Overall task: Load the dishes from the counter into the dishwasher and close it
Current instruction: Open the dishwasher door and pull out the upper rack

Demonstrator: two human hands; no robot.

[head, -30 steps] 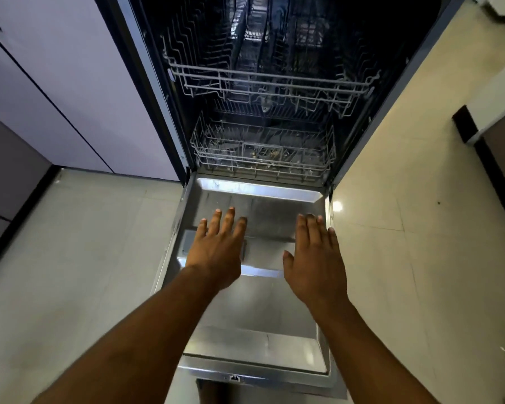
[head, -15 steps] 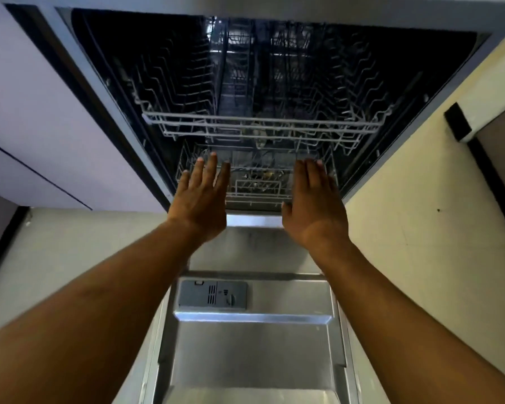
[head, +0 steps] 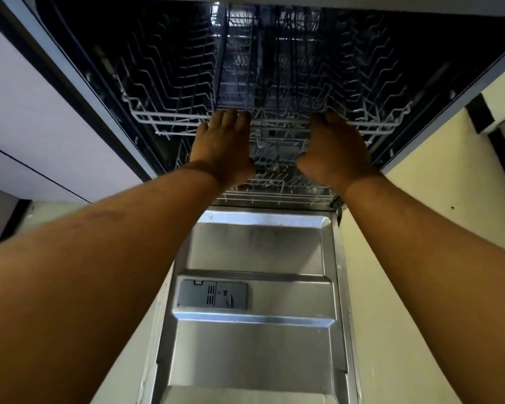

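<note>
The dishwasher stands open, its steel door [head: 257, 246] folded down flat below my arms. The white wire upper rack [head: 164, 119] sits inside the dark tub and looks empty. My left hand [head: 222, 147] reaches the rack's front rail left of centre, fingertips curling onto the wire. Right of centre, my right hand [head: 336, 150] has its fingers hooked over the same rail. Below my hands the lower rack [head: 274, 196] is pushed in, with a few small items I cannot make out. No dishes from the counter are in view.
A grey detergent dispenser [head: 212, 293] is set in the door's inner panel. White cabinet fronts [head: 41, 118] flank the dishwasher on the left. Cream floor tiles [head: 405, 228] lie on the right, with a dark skirting strip [head: 481, 112] at the far right.
Both hands have moved forward and up, from over the open door past the lower rack to the upper rack's front rail, where the fingers now curl. My view has tilted up and closer.
</note>
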